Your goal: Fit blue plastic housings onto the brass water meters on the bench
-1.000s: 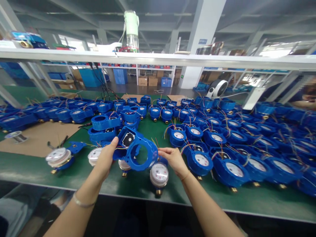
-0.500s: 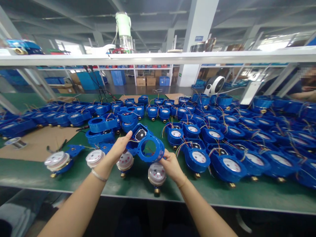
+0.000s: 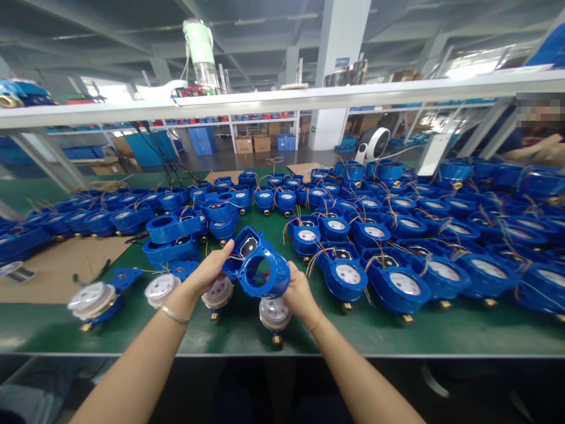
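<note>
Across the green bench mat [image 3: 441, 338], left to right: cardboard sheet [image 3: 57, 268], bare-dial meters [image 3: 90, 299], then rows of blue-housed water meters [image 3: 397, 288] under a white shelf rail [image 3: 282, 100]. My left hand [image 3: 205, 274] and right hand [image 3: 298, 294] together clasp a blue meter cover [image 3: 260, 265], tilted, above a bare dial [image 3: 274, 312].

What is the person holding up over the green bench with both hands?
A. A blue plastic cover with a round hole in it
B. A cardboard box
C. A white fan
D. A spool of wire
A. Both the left hand and the right hand grip the blue cover, whose round opening faces the camera, above the bare meter dials on the green bench.
</note>
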`<state>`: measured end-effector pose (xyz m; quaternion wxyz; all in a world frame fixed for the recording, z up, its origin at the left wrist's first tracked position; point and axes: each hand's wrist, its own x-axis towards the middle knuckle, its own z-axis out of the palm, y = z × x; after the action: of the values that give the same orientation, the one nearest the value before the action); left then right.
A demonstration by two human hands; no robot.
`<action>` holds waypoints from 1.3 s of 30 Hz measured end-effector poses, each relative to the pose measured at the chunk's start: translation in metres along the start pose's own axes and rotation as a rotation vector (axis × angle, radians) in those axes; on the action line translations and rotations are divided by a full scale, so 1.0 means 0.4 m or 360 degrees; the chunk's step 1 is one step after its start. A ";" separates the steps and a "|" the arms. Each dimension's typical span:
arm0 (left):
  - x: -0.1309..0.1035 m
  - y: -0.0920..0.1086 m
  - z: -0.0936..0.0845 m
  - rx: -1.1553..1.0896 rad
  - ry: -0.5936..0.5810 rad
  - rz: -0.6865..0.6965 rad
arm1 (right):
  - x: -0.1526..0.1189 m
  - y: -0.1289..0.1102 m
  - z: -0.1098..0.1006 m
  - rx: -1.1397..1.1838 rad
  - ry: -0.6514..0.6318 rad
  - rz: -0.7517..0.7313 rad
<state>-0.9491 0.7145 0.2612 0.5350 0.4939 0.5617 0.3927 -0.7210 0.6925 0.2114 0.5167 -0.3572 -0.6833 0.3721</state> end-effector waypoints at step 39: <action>0.003 -0.005 -0.003 0.0123 0.0143 -0.0130 | -0.020 -0.011 0.007 -0.0591 0.0047 -0.0338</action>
<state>-0.9504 0.7153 0.2591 0.5052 0.4729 0.6196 0.3704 -0.7224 0.6831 0.2113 0.4884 -0.3778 -0.7662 0.1780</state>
